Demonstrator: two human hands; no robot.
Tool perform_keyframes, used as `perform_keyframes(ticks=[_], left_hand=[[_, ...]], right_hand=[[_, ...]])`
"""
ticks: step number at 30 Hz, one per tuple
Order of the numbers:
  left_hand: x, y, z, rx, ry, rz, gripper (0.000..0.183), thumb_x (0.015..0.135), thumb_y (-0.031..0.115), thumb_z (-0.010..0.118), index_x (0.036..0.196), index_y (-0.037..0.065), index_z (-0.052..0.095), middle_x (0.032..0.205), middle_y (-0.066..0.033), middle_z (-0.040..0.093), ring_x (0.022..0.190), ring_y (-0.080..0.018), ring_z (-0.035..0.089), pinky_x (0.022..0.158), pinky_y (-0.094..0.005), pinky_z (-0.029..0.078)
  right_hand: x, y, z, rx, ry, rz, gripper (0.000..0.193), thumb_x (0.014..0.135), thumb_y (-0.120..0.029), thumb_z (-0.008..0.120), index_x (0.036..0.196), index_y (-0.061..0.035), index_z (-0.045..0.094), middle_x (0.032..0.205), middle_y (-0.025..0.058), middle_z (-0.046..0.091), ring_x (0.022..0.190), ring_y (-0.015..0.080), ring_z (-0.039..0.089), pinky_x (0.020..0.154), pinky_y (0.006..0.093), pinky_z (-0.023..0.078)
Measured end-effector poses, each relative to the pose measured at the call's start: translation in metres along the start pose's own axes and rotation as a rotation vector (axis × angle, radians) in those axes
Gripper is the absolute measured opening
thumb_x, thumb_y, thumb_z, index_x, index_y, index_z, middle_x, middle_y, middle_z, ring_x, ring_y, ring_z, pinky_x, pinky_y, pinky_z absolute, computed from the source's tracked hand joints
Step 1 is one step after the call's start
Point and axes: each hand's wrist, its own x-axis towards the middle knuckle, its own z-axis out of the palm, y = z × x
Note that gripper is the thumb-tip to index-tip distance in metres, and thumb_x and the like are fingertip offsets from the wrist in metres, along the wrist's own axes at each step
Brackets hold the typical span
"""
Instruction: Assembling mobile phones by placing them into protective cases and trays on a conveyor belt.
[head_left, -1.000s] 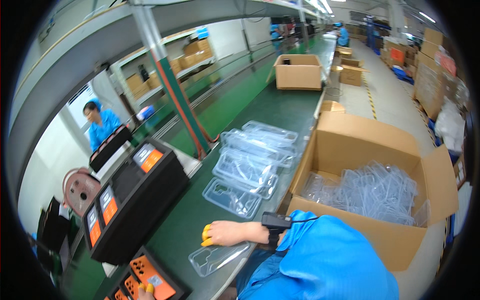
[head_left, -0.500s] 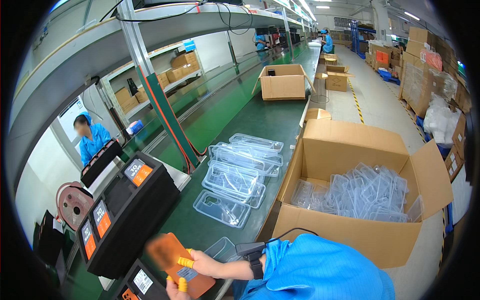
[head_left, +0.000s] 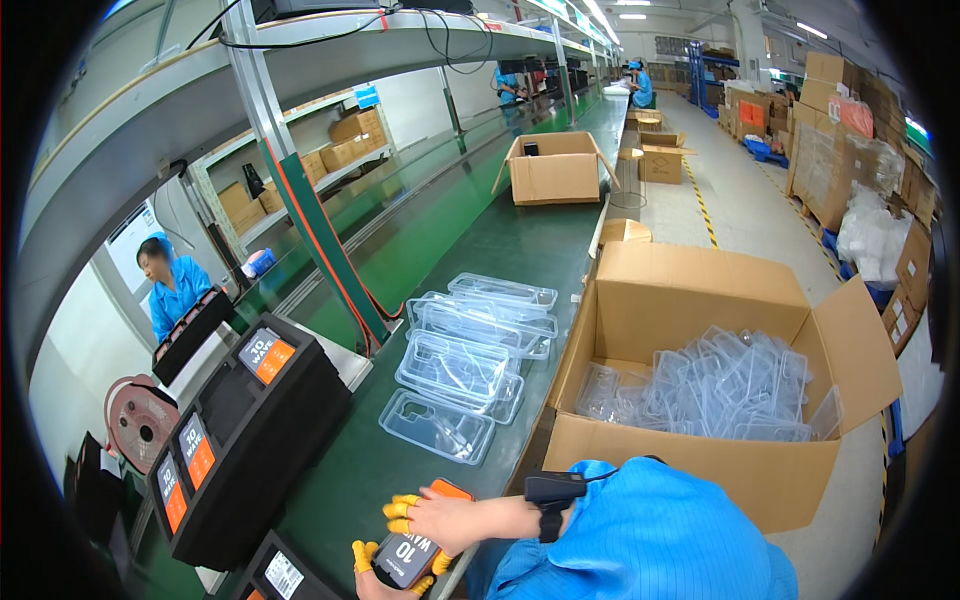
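Note:
Both my hands grip a phone (head_left: pixel 408 562) by the near edge of the green belt. Its dark front, with white print, faces up, and an orange patch (head_left: pixel 452 489) shows past my right hand. My right hand (head_left: pixel 440 522) lies across the phone, yellow finger cots over its far edge. My left hand (head_left: pixel 385 580), also in yellow cots, holds the near end and is partly cut off by the picture's rim. Just beyond are several clear plastic cases (head_left: pixel 437 427) in loose stacks. Whether a clear case is around the phone is hidden.
To the left stands a black foam tray (head_left: pixel 290 420) holding phones; another black tray (head_left: pixel 270 570) is nearer. A large carton (head_left: pixel 690 480) of clear cases stands at the right. A smaller carton (head_left: pixel 555 180) sits farther along the belt. A person in blue (head_left: pixel 180 290) works across it.
The phone has moved right, toward the belt's edge, and turned from its orange back to its dark printed front. Both hands moved with it. The clear case by my forearm is now hidden.

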Motion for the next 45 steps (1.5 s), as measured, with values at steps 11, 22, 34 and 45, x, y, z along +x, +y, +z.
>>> perform_keyframes(ticks=[11,22,34,45], left_hand=[[-0.023,0.036,-0.034,-0.084,0.134,0.091,0.101,0.046,0.005,0.079,0.129,-0.002,0.022,0.125,-0.0148,0.037,0.116,-0.0237,0.035,0.099,-0.0331,0.025],[-0.031,0.035,-0.021,-0.292,0.364,-0.020,0.063,0.066,0.014,0.071,0.119,-0.002,0.038,0.112,-0.0155,0.047,0.099,-0.0259,0.048,0.086,-0.0343,0.039],[-0.026,0.032,-0.020,-0.261,0.234,-0.066,0.039,0.073,0.005,0.065,0.104,-0.005,0.044,0.093,-0.0105,0.059,0.086,-0.0118,0.055,0.075,-0.0247,0.044],[-0.028,0.032,-0.025,-0.275,0.312,-0.067,0.028,0.072,0.010,0.066,0.093,-0.004,0.052,0.078,-0.0122,0.064,0.073,-0.0152,0.061,0.064,-0.0249,0.046]], right_hand=[[0.009,-0.009,0.002,0.233,0.071,-0.134,0.102,0.053,-0.049,0.072,0.128,0.0030,0.026,0.109,0.0192,0.047,0.106,0.0301,0.042,0.091,0.0398,0.027],[0.022,-0.046,0.026,0.177,0.632,-0.054,0.091,0.054,-0.041,0.071,0.124,-0.0002,0.031,0.120,0.0171,0.038,0.112,0.0311,0.037,0.096,0.0472,0.024],[0.019,-0.022,-0.007,0.292,0.436,-0.006,0.087,0.055,-0.054,0.069,0.120,-0.0045,0.040,0.101,0.0170,0.052,0.095,0.0328,0.049,0.085,0.0395,0.037],[0.014,-0.036,-0.023,0.240,0.602,-0.062,0.063,0.064,-0.047,0.066,0.108,-0.0056,0.051,0.099,0.0134,0.055,0.092,0.0309,0.051,0.082,0.0375,0.040]])
